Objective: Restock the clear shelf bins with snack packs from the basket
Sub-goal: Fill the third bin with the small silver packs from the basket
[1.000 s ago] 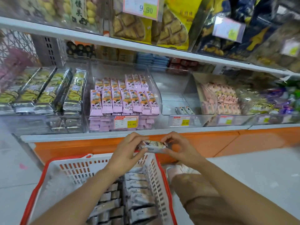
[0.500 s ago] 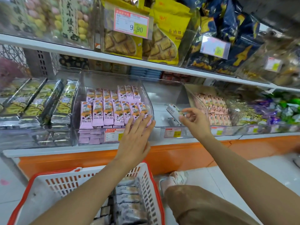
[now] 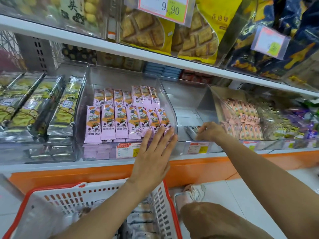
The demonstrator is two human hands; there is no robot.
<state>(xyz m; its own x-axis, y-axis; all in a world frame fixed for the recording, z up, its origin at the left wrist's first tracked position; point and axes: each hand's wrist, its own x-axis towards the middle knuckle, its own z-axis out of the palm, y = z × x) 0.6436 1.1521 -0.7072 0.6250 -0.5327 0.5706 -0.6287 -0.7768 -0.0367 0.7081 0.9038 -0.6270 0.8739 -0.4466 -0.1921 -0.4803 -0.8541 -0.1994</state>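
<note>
Both of the person's arms reach toward the lower shelf. The right hand (image 3: 209, 131) is down inside a nearly bare clear bin (image 3: 186, 100). Its fingers are curled over the near end of a silver snack pack (image 3: 192, 130), which lies flat on the bin floor at the front. The hand grips the pack, though blur hides how the thumb sits. Just below that hand, a price label (image 3: 196, 147) hangs on the bin's front. To the right of the hand, a second bin (image 3: 224, 104) beside the first holds rows of peach packs (image 3: 245, 116).

The left hand (image 3: 151, 152) is spread flat with its fingers straight and apart, holding nothing. Its fingertips (image 3: 162, 131) press against the rounded front corner of the neighbouring bin (image 3: 124, 78), which is filled with two rows of upright pink packs (image 3: 120, 119). Further left of this hand, long green-and-yellow packs (image 3: 43, 104) lie in another clear bin.

Under the left wrist the basket (image 3: 57, 191), white with a red rim, stands on the floor. More silver packs (image 3: 139, 219) lie stacked in it, beneath the forearm. Between the two forearms a pale shoe (image 3: 191, 193) rests on the white tiles, with a knee in brown cloth (image 3: 215, 221) just below it in the view. Above both hands the upper shelf carries yellow bags (image 3: 195, 37) of cakes and a tag (image 3: 164, 6) reading 9.90.
</note>
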